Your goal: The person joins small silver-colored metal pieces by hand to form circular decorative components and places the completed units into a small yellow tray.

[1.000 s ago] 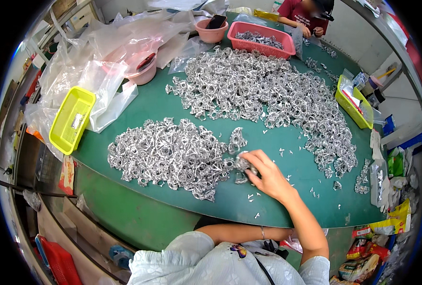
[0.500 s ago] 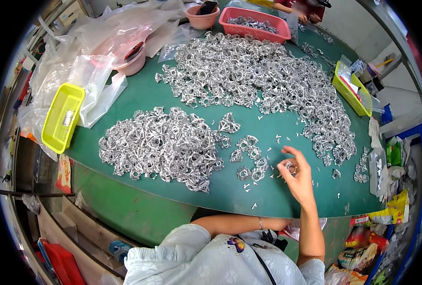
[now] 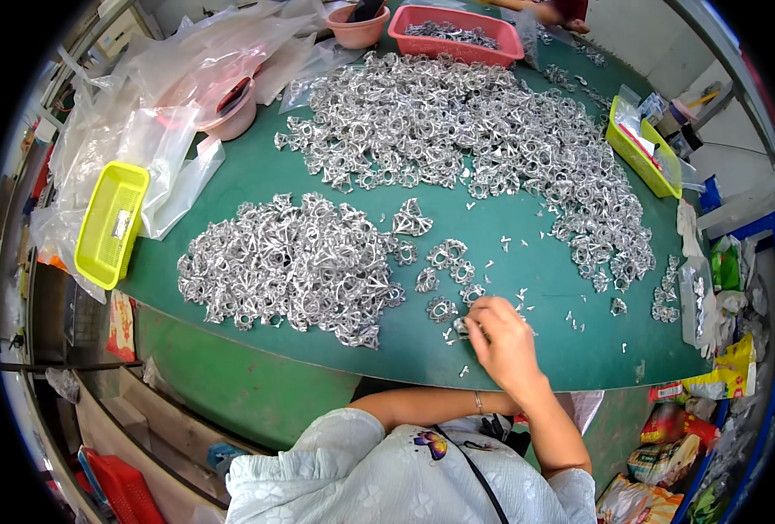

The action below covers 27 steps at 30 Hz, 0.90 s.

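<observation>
My right hand (image 3: 502, 339) is low over the green table near its front edge. Its fingers are bent together around a small silver openwork metal piece (image 3: 461, 328), mostly covered by the fingertips. Several similar silver pieces (image 3: 441, 308) lie just left of and beyond this hand, with tiny silver slivers (image 3: 573, 321) scattered around. My left forearm (image 3: 431, 410) crosses in front of my body below the table edge. My left hand is behind the right forearm, so its fingers are hidden.
A silver heap (image 3: 291, 266) lies at left, a larger one (image 3: 457, 122) beyond. Around them stand a pink tray (image 3: 514, 48), pink bowls (image 3: 357, 33), yellow-green baskets (image 3: 90, 262) and clear plastic bags (image 3: 169, 79). Another person's hand (image 3: 571, 24) shows at the far edge.
My right hand has moved left and nearer, from raised with a ring-like piece in its fingers to low beside the loose pieces. The view has shifted slightly.
</observation>
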Tool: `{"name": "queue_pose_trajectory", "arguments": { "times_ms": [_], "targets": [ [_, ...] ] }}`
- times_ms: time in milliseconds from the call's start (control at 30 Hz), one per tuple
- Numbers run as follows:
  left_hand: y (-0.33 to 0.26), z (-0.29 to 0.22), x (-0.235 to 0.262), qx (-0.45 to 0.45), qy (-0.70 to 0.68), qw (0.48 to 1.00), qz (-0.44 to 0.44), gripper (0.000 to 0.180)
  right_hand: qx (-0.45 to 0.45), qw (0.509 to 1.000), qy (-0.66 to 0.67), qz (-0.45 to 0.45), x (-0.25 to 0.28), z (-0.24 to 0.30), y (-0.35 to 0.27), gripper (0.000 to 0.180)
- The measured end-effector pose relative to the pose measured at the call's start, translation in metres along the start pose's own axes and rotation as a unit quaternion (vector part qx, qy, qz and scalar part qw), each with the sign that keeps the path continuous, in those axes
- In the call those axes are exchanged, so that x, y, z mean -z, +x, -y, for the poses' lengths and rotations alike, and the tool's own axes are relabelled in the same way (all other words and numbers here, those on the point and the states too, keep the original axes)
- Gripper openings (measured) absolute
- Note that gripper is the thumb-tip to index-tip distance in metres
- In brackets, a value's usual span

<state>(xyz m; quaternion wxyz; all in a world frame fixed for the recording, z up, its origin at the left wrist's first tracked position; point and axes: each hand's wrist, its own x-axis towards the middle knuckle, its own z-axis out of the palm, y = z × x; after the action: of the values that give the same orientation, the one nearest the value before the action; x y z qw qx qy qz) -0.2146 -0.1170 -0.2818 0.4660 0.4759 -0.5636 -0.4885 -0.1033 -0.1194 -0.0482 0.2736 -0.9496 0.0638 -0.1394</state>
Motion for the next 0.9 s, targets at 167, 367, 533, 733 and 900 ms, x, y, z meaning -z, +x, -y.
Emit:
{"name": "queue_pose_trajectory", "arguments": {
  "times_ms": [167,367,533,733,900],
  "targets": [
    [0.001,0.002,0.0,0.003,0.002,1.0,0.007,0.025,-0.034,0.999,0.019,0.015,0.005,0.004,-0.006,0.015],
    [-0.002,-0.003,-0.007,0.004,0.01,0.999,0.035,0.025,-0.189,0.924,0.326,-0.058,0.006,-0.013,-0.023,0.017],
    [-0.009,-0.004,-0.009,0.009,0.005,0.999,0.052,0.025,-0.228,0.622,0.746,-0.064,0.015,-0.034,-0.038,0.021],
    [-0.011,0.006,-0.016,0.032,-0.074,0.995,0.06,0.026,-0.196,0.64,0.734,-0.114,0.025,-0.044,-0.069,0.025],
    [0.0,0.037,-0.037,0.056,-0.285,0.957,-0.013,0.026,-0.262,0.693,0.641,-0.199,0.047,-0.063,-0.132,0.025]
  ]
}}
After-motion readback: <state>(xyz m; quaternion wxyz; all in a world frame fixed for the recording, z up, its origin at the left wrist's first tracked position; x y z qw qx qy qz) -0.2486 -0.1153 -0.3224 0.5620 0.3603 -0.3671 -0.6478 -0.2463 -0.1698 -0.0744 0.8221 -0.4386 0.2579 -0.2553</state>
